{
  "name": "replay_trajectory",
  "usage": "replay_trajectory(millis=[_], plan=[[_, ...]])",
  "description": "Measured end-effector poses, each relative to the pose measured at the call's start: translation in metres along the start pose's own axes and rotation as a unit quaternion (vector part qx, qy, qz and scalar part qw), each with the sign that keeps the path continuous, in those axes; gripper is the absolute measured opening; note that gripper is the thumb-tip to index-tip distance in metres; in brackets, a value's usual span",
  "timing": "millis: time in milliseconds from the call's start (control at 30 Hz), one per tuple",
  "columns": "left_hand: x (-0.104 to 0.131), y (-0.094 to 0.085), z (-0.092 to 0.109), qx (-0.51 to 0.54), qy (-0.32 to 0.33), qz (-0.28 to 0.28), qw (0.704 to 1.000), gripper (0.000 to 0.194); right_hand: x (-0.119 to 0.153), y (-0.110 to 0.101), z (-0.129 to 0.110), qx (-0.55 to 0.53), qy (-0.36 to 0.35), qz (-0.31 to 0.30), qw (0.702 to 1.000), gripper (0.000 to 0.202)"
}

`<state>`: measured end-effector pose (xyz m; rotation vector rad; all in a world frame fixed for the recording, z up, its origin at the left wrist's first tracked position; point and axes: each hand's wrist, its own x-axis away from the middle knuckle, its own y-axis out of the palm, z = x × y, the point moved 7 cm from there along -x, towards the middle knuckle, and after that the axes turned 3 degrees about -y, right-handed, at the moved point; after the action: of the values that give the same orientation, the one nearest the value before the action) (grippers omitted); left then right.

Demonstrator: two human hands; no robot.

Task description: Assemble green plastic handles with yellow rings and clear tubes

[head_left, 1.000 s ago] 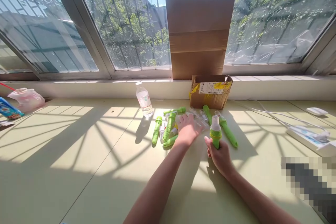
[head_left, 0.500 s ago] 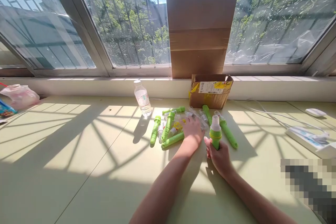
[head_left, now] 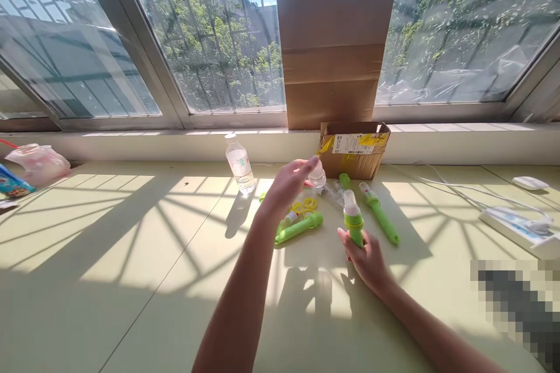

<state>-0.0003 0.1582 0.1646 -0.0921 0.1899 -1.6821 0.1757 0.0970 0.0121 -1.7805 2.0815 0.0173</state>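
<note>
My right hand is wrapped round a green plastic handle, held upright with a translucent white tip and a yellow ring below its threaded collar. To its left, my left hand is raised over the pile, pinching a clear plastic cup-like piece between thumb and fingers. Under and beside that hand lie another green handle, several yellow rings and clear plastic parts. One more green handle with a clear tip rests at the right. My left hand and forearm hide part of the pile.
Behind the pile stands an open cardboard box with a tall flap against the window. A water bottle stands to the left. A power strip with white cables lies at the right, and a pink bag at the far left.
My left hand has risen out of the pile, up and to the left, with the clear cup-like piece in its fingers. My right hand keeps its hold on the green handle, nearly unmoved.
</note>
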Motion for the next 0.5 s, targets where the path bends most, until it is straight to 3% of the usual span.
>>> replay_trajectory(millis=[67, 233, 500], plan=[[0.006, -0.001, 0.009, 0.039, 0.005, -0.013, 0.999, 0.053, 0.001, 0.002, -0.002, 0.024, -0.007, -0.014, 1.0, 0.038], [0.015, 0.015, 0.014, 0.045, -0.001, -0.092, 0.995, 0.058, 0.001, 0.006, -0.006, 0.048, -0.04, -0.039, 0.997, 0.039], [0.012, 0.02, 0.006, -0.003, -0.016, -0.072, 0.997, 0.052, 0.0, 0.01, -0.003, 0.055, -0.046, -0.069, 0.995, 0.037]])
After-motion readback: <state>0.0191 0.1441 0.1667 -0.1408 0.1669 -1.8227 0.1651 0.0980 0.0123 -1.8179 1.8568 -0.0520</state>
